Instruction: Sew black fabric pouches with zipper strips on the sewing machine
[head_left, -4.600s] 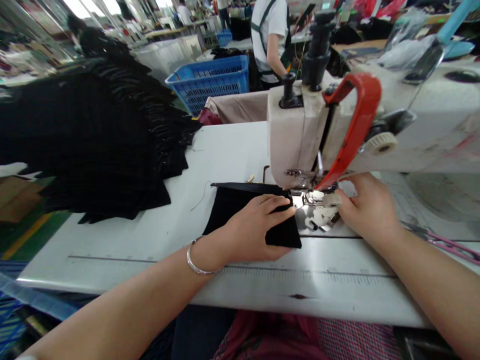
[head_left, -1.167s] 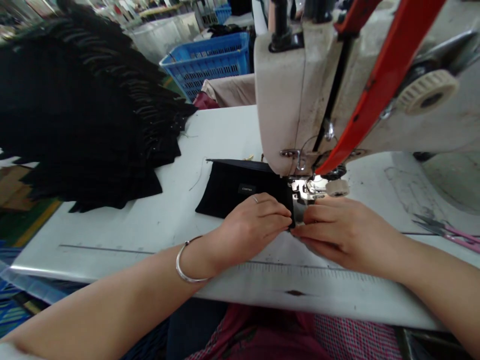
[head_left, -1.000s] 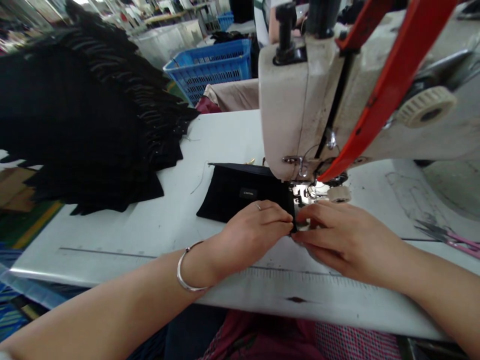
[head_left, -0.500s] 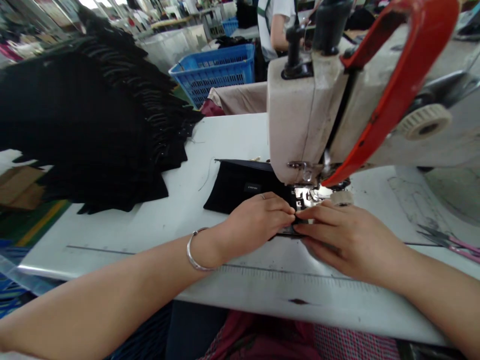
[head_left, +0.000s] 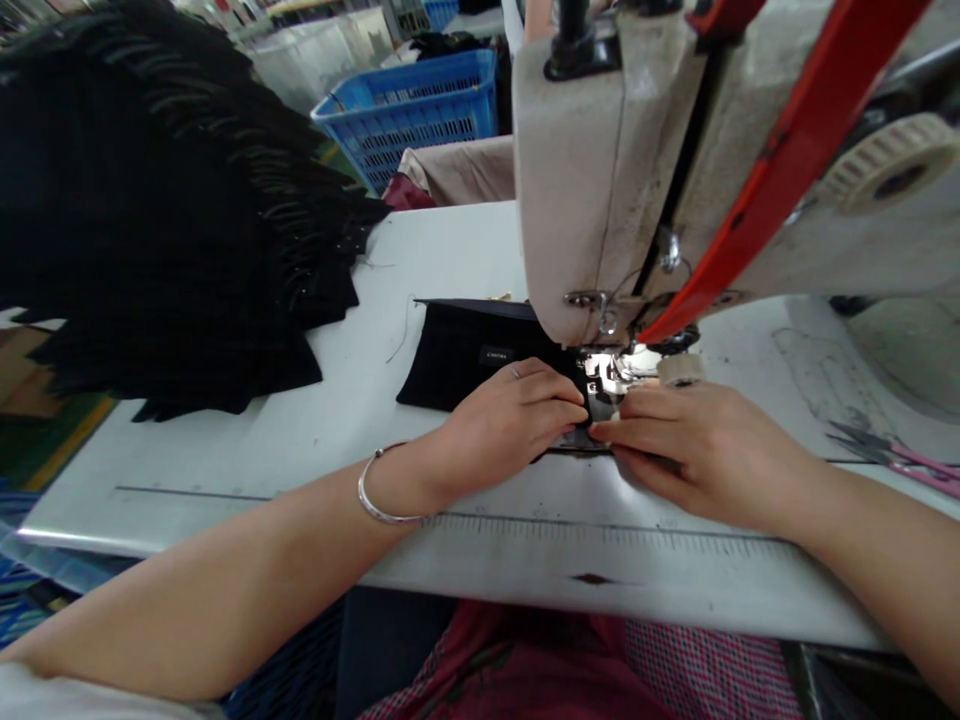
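The fingers of the left hand lie close together on the right end of a black fabric pouch, tips at its edge; the thumb is hidden, so I cannot tell whether they pinch the cloth. The fingers of the right hand are bent and point left, their tips meeting that same edge just in front of the presser foot; whether they grasp the fabric or only touch it, I cannot tell. A ring sits on the left hand and a silver bangle on that wrist.

The pouch lies flat on the white surface, its right side beside the presser foot. It bears a small dark label with pale lettering, and a gold-coloured zip pull shows behind its far edge. A loose thread trails from the far left corner.

Above the hands stands the head of a sewing machine, with a red lever slanting across it and a ridged cream dial to the right. Pink-handled scissors lie to the right of the right hand. Ruler markings run along the front of the surface. A tall pile of black fabric pieces fills the left, and a blue plastic basket stands beyond the far edge.
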